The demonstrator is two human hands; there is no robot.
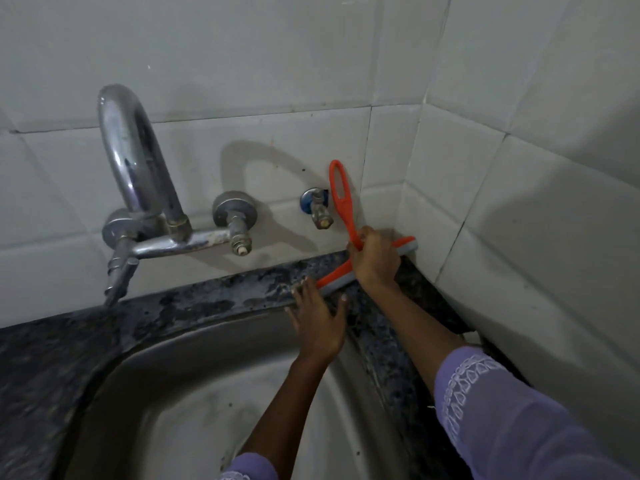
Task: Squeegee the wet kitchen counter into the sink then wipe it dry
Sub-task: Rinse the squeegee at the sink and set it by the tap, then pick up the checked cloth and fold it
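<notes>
An orange squeegee (341,202) with a grey rubber blade lies on the dark speckled counter (221,299) in the back right corner behind the steel sink (194,393). My right hand (375,258) is shut on the squeegee's handle just above the blade, and the looped handle end points up against the tiles. My left hand (318,313) lies flat with fingers spread on the counter strip at the sink's rim, its fingertips touching the blade's left end. The counter strip looks wet and patchy.
A chrome wall tap (138,188) with a tall curved spout stands over the sink's back left. A small angle valve (317,209) sticks out of the tiled wall just left of the squeegee handle. White tiled walls close in at the back and right.
</notes>
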